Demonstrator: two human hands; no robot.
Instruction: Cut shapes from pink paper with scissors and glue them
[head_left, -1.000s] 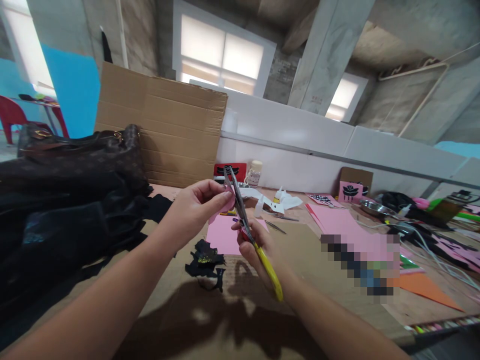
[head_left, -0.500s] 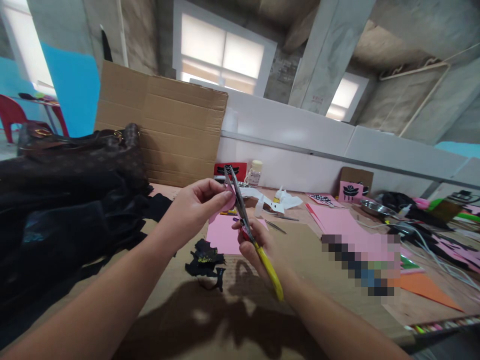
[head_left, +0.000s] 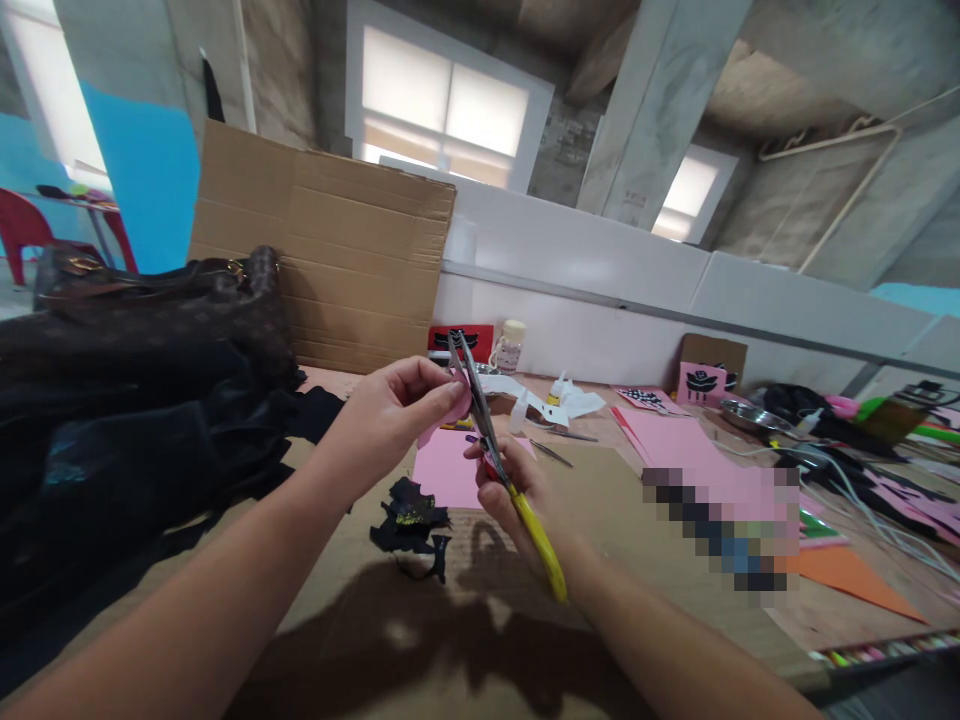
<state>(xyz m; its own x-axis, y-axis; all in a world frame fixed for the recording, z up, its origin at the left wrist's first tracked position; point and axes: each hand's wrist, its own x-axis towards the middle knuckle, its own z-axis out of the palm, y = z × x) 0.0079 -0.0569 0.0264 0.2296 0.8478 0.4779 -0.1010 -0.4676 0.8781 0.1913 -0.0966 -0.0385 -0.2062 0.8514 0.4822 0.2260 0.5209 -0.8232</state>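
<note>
My left hand [head_left: 409, 405] pinches a small piece of pink paper [head_left: 459, 398] between thumb and fingers. My right hand [head_left: 517, 490] is closed around a pair of scissors [head_left: 540, 545] with yellow handles, its blades pointing up and slightly parted at the pink piece. Whether the blades are cutting into it I cannot tell. Below the hands, a pink sheet [head_left: 442, 475] lies on a cardboard mat [head_left: 600, 490]. Black cut scraps [head_left: 411, 515], some with gold glitter, lie on the mat just in front of that sheet.
A dark bag [head_left: 157, 310] and black material crowd the left side. An upright cardboard panel [head_left: 337, 250] stands behind. Glue bottles [head_left: 519, 412], tweezers [head_left: 551, 453] and a jar [head_left: 510, 347] sit at the back. Pink sheets [head_left: 682, 440], a metal bowl [head_left: 750, 412] and white cables [head_left: 862, 490] occupy the right.
</note>
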